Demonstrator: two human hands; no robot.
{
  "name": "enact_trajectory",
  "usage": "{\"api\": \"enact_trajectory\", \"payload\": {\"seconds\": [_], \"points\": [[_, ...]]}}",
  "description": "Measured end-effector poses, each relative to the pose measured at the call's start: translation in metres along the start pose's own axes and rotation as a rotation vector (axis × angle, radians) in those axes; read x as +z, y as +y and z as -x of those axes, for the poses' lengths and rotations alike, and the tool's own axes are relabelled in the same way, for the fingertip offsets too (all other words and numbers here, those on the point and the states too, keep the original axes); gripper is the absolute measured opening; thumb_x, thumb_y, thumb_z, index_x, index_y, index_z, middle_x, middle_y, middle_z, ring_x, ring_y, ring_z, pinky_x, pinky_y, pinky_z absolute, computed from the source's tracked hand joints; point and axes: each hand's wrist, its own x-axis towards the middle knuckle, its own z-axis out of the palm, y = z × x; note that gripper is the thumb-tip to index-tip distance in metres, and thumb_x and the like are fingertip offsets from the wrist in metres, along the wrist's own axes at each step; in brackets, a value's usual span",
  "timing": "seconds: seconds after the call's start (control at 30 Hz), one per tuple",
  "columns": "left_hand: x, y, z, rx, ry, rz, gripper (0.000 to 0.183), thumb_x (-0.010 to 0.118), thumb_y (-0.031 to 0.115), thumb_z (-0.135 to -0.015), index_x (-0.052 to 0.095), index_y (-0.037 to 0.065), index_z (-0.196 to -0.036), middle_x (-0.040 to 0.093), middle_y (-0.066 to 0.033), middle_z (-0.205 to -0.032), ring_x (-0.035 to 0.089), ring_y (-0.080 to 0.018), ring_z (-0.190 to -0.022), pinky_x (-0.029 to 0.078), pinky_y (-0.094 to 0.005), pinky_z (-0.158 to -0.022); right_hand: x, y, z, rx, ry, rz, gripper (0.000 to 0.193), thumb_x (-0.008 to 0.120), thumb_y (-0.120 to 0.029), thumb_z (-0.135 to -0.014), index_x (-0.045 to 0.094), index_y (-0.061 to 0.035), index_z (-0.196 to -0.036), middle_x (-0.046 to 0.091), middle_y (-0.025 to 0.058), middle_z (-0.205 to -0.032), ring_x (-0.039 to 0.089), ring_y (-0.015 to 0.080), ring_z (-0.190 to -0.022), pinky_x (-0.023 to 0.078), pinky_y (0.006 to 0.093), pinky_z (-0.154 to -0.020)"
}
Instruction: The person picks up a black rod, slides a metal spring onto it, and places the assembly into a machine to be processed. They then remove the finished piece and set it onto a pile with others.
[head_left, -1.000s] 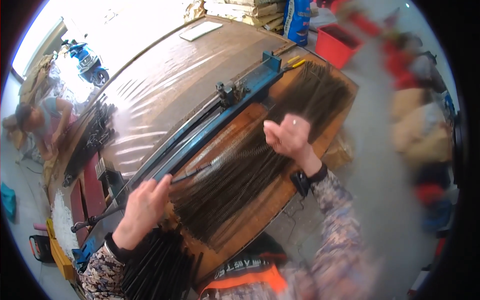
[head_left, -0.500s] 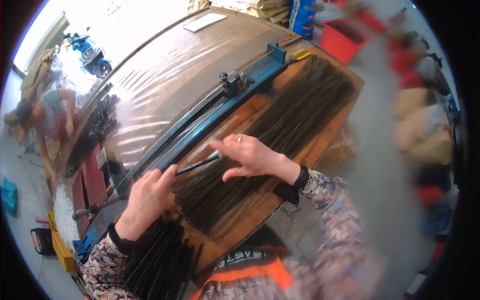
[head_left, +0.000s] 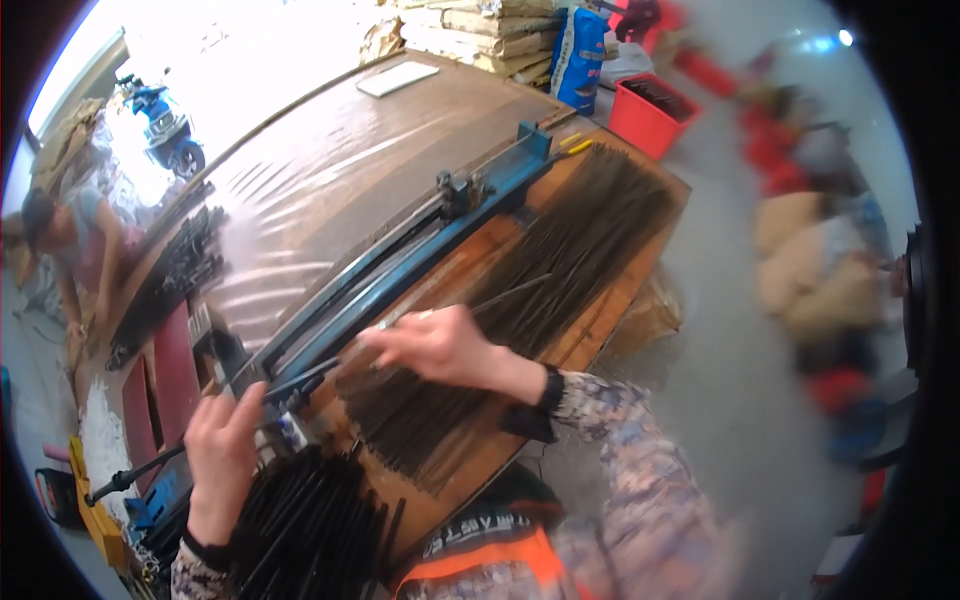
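The left hand [head_left: 224,440] has its grip clenched around a black rod [head_left: 305,376], near the blue rail [head_left: 505,190]. The right hand [head_left: 440,345] is just past the rod's tip, over strands [head_left: 600,225] on the tabletop [head_left: 425,507]; I cannot tell whether its grip holds anything

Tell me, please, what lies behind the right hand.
Behind the right hand, a pile of thin dark strands shows on the tabletop. What the hand itself covers cannot be seen.

A workshop, plainly. Its worktable [head_left: 580,342] bears a blue rail fixture [head_left: 505,185] and heaped dark rods [head_left: 580,240] (a scooter [head_left: 168,130] stands beyond).
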Motion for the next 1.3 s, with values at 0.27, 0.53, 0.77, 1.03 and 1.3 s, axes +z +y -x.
{"api": "enact_trajectory", "payload": {"seconds": [0.27, 0.53, 0.77, 1.03, 1.3], "points": [[-0.036, -0.066, 0.072, -0.347, 0.276, -0.035, 0.016, 0.060, 0.002, -0.095, 0.060, 0.002, -0.111, 0.058, -0.0200, -0.089, 0.059, -0.0383, -0.080, 0.047, -0.0459, -0.067, -0.002, 0.042, -0.009, 0.110, -0.131, 0.093, 0.026, 0.059, -0.001, -0.092, 0.068, -0.0065, -0.115, 0.071, 0.0150, -0.093, 0.068, 0.0307, -0.084, 0.054, 0.0402, -0.075], [-0.091, 0.026, 0.105, -0.468, 0.319, -0.134, 0.023, 0.063, 0.001, -0.093, 0.065, 0.004, -0.115, 0.059, -0.0162, -0.083, 0.059, -0.0333, -0.072, 0.047, -0.0405, -0.064, 0.071, -0.020, -0.076, 0.100, -0.356, -0.567, 0.017, 0.067, -0.019, -0.094, 0.074, -0.0060, -0.102, 0.075, 0.0064, -0.086, 0.067, 0.0145, -0.071, 0.053, 0.0300, -0.070], [-0.117, 0.007, 0.167, -0.609, 0.228, -0.165, 0.025, 0.065, 0.003, -0.092, 0.066, 0.006, -0.117, 0.059, -0.0152, -0.080, 0.059, -0.0335, -0.069, 0.047, -0.0402, -0.063, 0.087, -0.039, -0.117, -0.060, -0.477, -0.323, 0.014, 0.077, -0.028, -0.085, 0.079, -0.0168, -0.092, 0.072, 0.0005, -0.082, 0.063, 0.0130, -0.093, 0.034, 0.0356, -0.094], [-0.084, -0.018, 0.175, -0.655, 0.290, -0.037, 0.025, 0.066, 0.006, -0.092, 0.067, 0.009, -0.117, 0.057, -0.0145, -0.077, 0.058, -0.0325, -0.067, 0.046, -0.0407, -0.061, 0.103, -0.075, -0.144, -0.374, -0.839, 0.116, 0.007, 0.072, -0.018, -0.087, 0.071, -0.0133, -0.082, 0.070, -0.0008, -0.077, 0.061, 0.0150, -0.101, 0.030, 0.0398, -0.101], [-0.055, -0.061, 0.166, -0.589, 0.165, -0.042, 0.022, 0.064, 0.015, -0.092, 0.069, 0.016, -0.113, 0.061, -0.0129, -0.079, 0.064, -0.0343, -0.075, 0.051, -0.0435, -0.064, -0.030, 0.083, -0.080, -0.183, -0.311, 0.323, 0.010, 0.060, -0.003, -0.086, 0.067, -0.0092, -0.085, 0.068, 0.0076, -0.082, 0.060, 0.0286, -0.096, 0.035, 0.0439, -0.099]]}}
